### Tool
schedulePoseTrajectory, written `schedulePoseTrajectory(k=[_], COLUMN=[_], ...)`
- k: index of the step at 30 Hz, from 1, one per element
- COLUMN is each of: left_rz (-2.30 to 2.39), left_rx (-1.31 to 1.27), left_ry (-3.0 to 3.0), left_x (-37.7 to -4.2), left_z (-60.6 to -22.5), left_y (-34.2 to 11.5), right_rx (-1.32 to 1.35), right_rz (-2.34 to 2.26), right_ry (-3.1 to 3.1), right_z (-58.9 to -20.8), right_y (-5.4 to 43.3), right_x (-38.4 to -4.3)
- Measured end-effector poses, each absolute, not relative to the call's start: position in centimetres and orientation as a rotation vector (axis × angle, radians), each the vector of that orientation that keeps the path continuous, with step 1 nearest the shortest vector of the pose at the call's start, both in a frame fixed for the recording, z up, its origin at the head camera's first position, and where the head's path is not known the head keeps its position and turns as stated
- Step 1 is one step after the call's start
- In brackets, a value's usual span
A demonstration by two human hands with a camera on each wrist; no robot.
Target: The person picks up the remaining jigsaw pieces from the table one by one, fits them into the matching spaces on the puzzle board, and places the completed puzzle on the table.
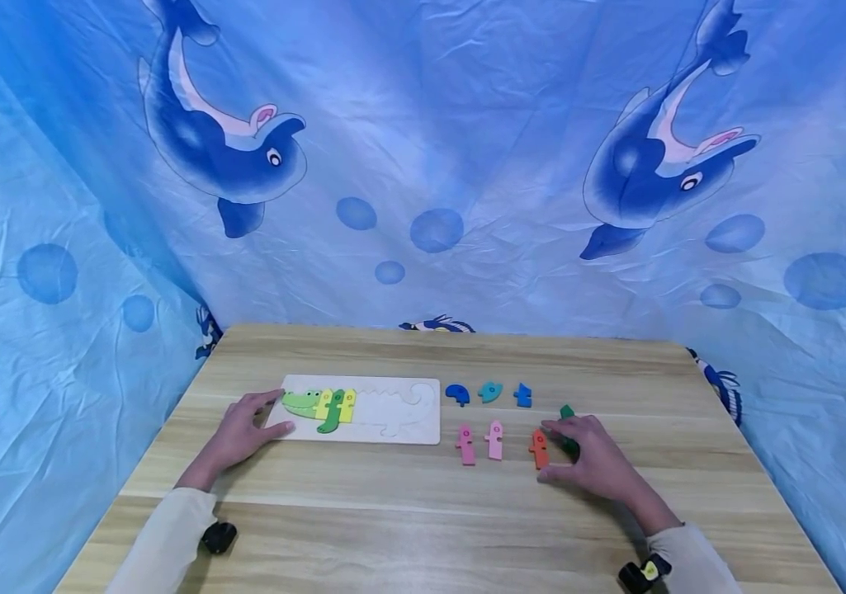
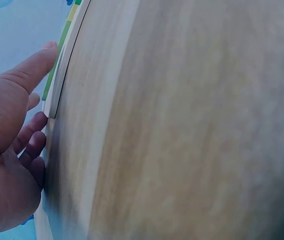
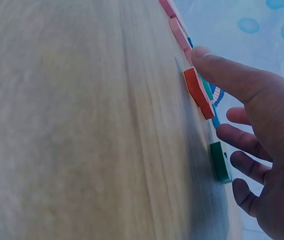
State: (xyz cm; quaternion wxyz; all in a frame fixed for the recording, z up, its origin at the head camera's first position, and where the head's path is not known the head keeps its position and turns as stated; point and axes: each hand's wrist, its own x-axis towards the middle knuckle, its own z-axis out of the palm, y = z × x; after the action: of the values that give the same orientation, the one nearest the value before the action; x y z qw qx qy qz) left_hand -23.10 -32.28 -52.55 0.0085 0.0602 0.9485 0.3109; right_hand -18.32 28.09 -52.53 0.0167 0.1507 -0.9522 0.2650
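In the head view, a white puzzle board [image 1: 393, 417] lies left of centre, carrying a green crocodile head [image 1: 300, 403], yellow pieces [image 1: 348, 406] and a green leg piece [image 1: 333, 412]. My left hand [image 1: 243, 427] rests at its left end, thumb and index finger spread along the edge. Over the loose pieces, my right hand [image 1: 592, 458] hovers with thumb and index finger apart. An orange piece [image 1: 539, 450] lies between those fingertips; no grip on it shows. Partly hidden beneath this hand is a dark green piece [image 1: 568, 411], also visible in the right wrist view.
Two pink pieces [image 1: 466, 445] lie right of the board. Behind them are a dark blue piece [image 1: 457, 394], a teal piece [image 1: 490, 391] and a blue piece [image 1: 522, 395]. The wooden table [image 1: 408, 511] meets a blue dolphin-print curtain [image 1: 423, 165] at its far edge.
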Motion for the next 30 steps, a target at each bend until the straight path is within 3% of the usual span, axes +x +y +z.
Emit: schedulePoseTrajectory(k=[30], left_rz=[0.983], left_rx=[0.19], left_ry=[2.973], left_x=[-23.03], left_z=[-52.76], left_y=[-32.37], right_rx=[0.539], right_rz=[0.638], right_ry=[-2.989], right_z=[-52.58], right_y=[27.69], right_x=[-19.0])
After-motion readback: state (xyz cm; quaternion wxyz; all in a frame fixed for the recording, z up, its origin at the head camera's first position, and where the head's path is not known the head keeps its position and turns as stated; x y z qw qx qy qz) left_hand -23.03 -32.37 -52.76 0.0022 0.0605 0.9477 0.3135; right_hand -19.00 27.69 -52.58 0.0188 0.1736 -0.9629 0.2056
